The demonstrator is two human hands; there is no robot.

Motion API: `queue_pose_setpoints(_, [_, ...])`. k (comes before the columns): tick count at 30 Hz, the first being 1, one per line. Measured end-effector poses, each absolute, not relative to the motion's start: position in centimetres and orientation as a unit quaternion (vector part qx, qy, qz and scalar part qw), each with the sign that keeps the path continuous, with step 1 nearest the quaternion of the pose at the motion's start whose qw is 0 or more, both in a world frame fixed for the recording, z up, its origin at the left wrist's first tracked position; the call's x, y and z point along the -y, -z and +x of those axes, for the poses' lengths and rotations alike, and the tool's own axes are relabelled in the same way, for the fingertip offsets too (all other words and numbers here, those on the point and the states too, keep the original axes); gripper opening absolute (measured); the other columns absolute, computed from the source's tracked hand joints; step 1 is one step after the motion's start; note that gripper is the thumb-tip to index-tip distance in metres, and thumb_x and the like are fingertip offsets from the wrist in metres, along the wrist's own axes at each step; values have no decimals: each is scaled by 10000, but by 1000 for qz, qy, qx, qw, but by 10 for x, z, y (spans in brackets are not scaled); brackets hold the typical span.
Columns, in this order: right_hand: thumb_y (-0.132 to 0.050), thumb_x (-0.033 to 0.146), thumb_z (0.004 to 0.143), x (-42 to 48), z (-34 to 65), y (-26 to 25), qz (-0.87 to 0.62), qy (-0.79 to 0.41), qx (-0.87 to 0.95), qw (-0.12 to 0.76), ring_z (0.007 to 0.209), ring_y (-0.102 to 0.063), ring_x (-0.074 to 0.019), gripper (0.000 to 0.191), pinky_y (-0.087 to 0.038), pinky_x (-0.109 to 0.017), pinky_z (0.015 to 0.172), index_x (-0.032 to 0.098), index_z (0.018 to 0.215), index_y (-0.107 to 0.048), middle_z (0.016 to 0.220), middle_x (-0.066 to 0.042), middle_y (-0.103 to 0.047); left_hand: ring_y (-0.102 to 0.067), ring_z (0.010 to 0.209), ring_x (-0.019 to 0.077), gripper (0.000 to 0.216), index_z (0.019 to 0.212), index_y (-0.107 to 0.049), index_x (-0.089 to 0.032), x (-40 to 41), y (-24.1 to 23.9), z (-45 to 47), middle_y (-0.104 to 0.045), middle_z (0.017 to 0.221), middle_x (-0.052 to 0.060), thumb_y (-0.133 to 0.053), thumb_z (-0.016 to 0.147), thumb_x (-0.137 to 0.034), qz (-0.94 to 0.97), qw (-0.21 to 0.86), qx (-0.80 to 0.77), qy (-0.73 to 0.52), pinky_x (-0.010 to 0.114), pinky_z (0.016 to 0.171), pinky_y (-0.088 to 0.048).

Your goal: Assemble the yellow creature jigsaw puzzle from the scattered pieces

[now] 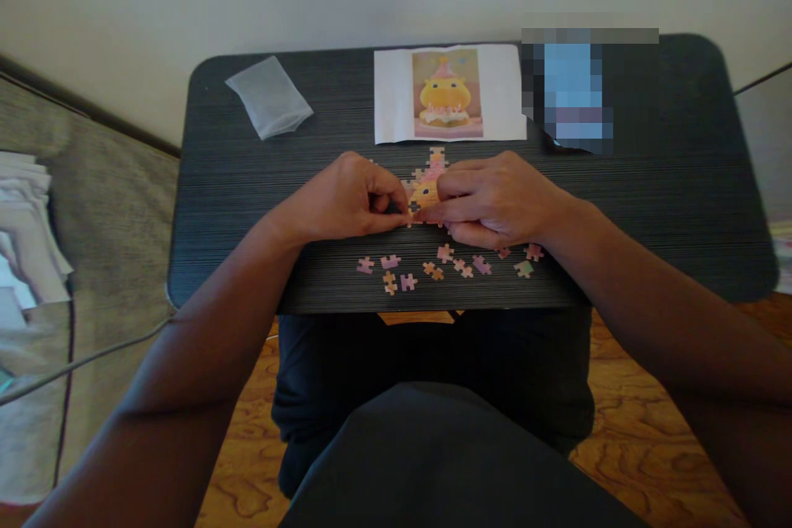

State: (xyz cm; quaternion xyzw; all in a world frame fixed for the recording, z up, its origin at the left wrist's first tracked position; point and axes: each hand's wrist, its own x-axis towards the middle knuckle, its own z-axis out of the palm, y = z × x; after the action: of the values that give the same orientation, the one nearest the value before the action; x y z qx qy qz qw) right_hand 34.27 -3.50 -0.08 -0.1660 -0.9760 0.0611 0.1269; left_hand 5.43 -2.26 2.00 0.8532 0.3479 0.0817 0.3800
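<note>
A partly joined jigsaw puzzle lies on the dark table, showing a yellow face with a pink top. At its lower left edge, the thumb and forefinger of my left hand are closed in a pinch on a small puzzle piece. My right hand covers the puzzle's right side, its fingers bent together and closed on it. The right forefinger reaches to the same lower edge, close to the left fingertips. Loose puzzle pieces are scattered nearer to me, several of them pink, purple and orange.
Behind the puzzle lies a white sheet with a printed picture of the yellow figure and a cake. A clear plastic bag rests at the back left of the table. A blurred-out blue object is at the back right.
</note>
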Motion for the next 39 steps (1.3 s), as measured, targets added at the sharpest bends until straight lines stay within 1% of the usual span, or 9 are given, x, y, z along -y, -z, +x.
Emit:
queue_pose_setpoints(3, [-561, 290, 1103, 34, 343, 2, -158, -67, 975, 139, 879, -583, -205, 321, -299, -359, 706, 230, 1273, -826, 985, -65, -714, -494, 548, 92, 148, 987, -880, -176, 22, -20, 54, -607, 621, -30, -767, 943, -262, 856, 374, -346, -82, 265, 572, -349])
queue_pose_setpoints(8, [-549, 281, 1100, 34, 341, 1, -160, -72, 975, 133, 885, -590, -212, 339, -276, -355, 692, 224, 1271, -836, 958, -69, -707, -501, 558, 86, 130, 975, -876, -179, 22, -19, 54, -614, 624, -33, -783, 935, -261, 859, 373, -340, -91, 251, 579, -353])
queue_pose_setpoints(14, [-555, 301, 1092, 33, 342, 3, -162, -92, 973, 136, 890, -584, -207, 338, -305, -352, 722, 224, 1266, -835, 942, -57, -701, -467, 536, 80, 126, 970, -875, -187, 22, -19, 54, -581, 604, -45, -784, 938, -268, 853, 383, -341, -93, 249, 554, -328])
queue_pose_setpoints(18, [-560, 306, 1089, 32, 344, 3, -164, -93, 973, 136, 910, -599, -214, 328, -327, -357, 731, 212, 1253, -828, 954, -61, -700, -471, 546, 91, 147, 991, -877, -184, 22, -20, 54, -583, 604, -36, -771, 954, -278, 853, 382, -346, -80, 263, 567, -337])
queue_pose_setpoints(23, [-559, 289, 1092, 34, 342, 0, -169, -86, 975, 119, 912, -597, -220, 312, -339, -362, 738, 200, 1224, -826, 955, -70, -711, -478, 552, 93, 144, 968, -874, -193, 22, -20, 54, -588, 599, -39, -791, 937, -307, 853, 380, -346, -91, 262, 574, -335])
queue_pose_setpoints(27, [-560, 287, 1080, 34, 342, 2, -164, -89, 973, 137, 916, -597, -221, 316, -347, -360, 746, 195, 1213, -832, 981, -77, -723, -478, 554, 96, 158, 989, -873, -187, 22, -19, 54, -592, 604, -35, -776, 954, -306, 855, 377, -348, -77, 266, 580, -342])
queue_pose_setpoints(33, [-516, 328, 1086, 29, 349, 4, -173, -85, 967, 165, 863, -557, -210, 363, -342, -372, 755, 203, 1198, -838, 905, -48, -673, -497, 561, 87, 141, 978, -871, -183, 22, -21, 54, -613, 631, -31, -779, 948, -285, 853, 382, -346, -80, 257, 581, -351])
queue_pose_setpoints(39, [-519, 343, 1086, 30, 350, 3, -174, -78, 967, 167, 828, -553, -201, 350, -326, -370, 726, 217, 1150, -839, 860, -32, -651, -467, 550, 93, 164, 1002, -875, -185, 21, -22, 53, -572, 614, -41, -797, 946, -318, 847, 392, -349, -81, 272, 572, -343])
